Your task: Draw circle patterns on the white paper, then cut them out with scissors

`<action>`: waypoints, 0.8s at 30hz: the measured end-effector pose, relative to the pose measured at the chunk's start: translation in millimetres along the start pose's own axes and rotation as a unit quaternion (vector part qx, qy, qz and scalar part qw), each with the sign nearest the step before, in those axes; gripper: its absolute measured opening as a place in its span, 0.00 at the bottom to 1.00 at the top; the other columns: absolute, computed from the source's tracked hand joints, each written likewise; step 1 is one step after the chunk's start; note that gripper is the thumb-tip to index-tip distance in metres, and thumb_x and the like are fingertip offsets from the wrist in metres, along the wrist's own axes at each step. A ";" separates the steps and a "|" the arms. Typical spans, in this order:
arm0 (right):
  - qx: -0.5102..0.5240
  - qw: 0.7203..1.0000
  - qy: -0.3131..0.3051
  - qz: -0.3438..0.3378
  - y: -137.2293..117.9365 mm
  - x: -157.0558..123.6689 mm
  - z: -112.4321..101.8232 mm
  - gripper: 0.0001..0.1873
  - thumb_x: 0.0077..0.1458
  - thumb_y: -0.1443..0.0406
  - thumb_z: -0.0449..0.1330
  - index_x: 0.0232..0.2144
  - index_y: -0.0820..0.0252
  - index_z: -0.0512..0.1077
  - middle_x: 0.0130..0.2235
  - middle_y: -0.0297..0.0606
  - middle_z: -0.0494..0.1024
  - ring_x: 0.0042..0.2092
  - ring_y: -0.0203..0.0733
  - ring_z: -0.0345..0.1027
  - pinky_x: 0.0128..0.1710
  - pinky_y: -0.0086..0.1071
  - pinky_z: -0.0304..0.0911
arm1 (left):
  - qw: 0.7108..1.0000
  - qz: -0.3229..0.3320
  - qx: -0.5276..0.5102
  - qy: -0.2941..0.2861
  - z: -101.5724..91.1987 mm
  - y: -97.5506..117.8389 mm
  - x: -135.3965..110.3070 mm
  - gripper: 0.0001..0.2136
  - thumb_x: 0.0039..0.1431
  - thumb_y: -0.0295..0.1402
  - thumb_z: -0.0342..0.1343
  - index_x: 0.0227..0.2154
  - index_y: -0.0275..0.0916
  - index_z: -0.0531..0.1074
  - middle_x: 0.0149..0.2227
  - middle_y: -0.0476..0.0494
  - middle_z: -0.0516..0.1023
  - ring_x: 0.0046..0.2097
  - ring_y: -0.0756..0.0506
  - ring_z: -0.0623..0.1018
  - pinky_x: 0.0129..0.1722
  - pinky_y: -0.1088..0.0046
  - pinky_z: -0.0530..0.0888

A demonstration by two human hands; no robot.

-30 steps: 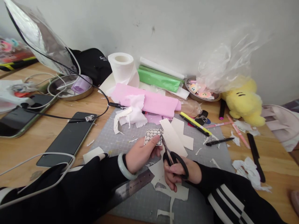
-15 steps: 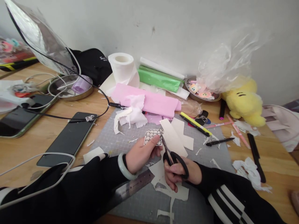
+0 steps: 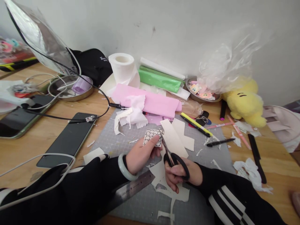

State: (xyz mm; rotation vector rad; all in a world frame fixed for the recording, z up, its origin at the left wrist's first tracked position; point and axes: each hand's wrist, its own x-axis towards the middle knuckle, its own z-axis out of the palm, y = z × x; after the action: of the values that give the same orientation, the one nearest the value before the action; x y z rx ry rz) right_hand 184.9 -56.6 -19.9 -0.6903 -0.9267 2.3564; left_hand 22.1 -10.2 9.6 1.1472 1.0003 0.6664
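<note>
Scissors (image 3: 165, 144), my right fingers (image 3: 172, 179) curled round their handles (image 3: 186, 167), sit at the three o'clock edge of the scale-patterned card (image 3: 148, 135) my left fingers (image 3: 151, 144) pinch.

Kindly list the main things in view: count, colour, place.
Patterned card: one, white, centre
Scissors: one, black-handled, centre
Cutting mat: one, grey, centre
Ruler: one, silvery, front
Phones: two, dark, left
Metal bowls: two, silver, back
Paper roll: one, white, back
Folded paper: one, pink, centre
Packet: one, green, back
Plush toy: one, yellow, right
Cables: several, black and white, left
Paper scraps: many, whitish, scattered
Left hand: one, black-sleeved, on card
Right hand: one, black-sleeved, on scissors
</note>
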 end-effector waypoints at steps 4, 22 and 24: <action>0.002 1.000 -0.006 0.003 0.3 0.4 -0.2 0.22 0.45 0.54 0.63 0.20 0.62 0.57 0.14 0.25 0.59 0.18 0.32 0.64 0.15 0.24 0.63 | 1.000 -0.001 -0.006 0.015 -0.1 1.9 0.0 0.19 0.59 0.43 0.42 0.18 0.37 0.64 0.16 0.51 0.64 0.20 0.51 0.64 0.24 0.74 0.63; 0.009 1.000 -0.004 0.002 -1.2 -1.3 1.7 0.20 0.45 0.57 0.63 0.19 0.63 0.59 0.14 0.26 0.60 0.18 0.31 0.64 0.15 0.22 0.63 | 0.998 -0.008 -0.051 0.035 -1.3 -1.1 2.0 0.17 0.58 0.42 0.45 0.20 0.37 0.63 0.15 0.53 0.62 0.19 0.53 0.63 0.23 0.76 0.61; 0.009 1.000 -0.002 0.003 -1.3 -2.0 2.2 0.20 0.45 0.57 0.63 0.20 0.63 0.59 0.14 0.25 0.60 0.18 0.31 0.64 0.14 0.22 0.62 | 0.998 -0.008 -0.052 0.041 -1.4 -1.5 2.3 0.17 0.58 0.43 0.46 0.19 0.37 0.63 0.15 0.53 0.62 0.19 0.53 0.63 0.22 0.77 0.61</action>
State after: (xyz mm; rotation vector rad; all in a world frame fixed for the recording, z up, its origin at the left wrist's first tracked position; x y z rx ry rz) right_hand 185.3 -57.9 -17.0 -0.6828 -0.9049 2.3687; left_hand 21.8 -8.1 7.4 1.0264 1.0316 0.7494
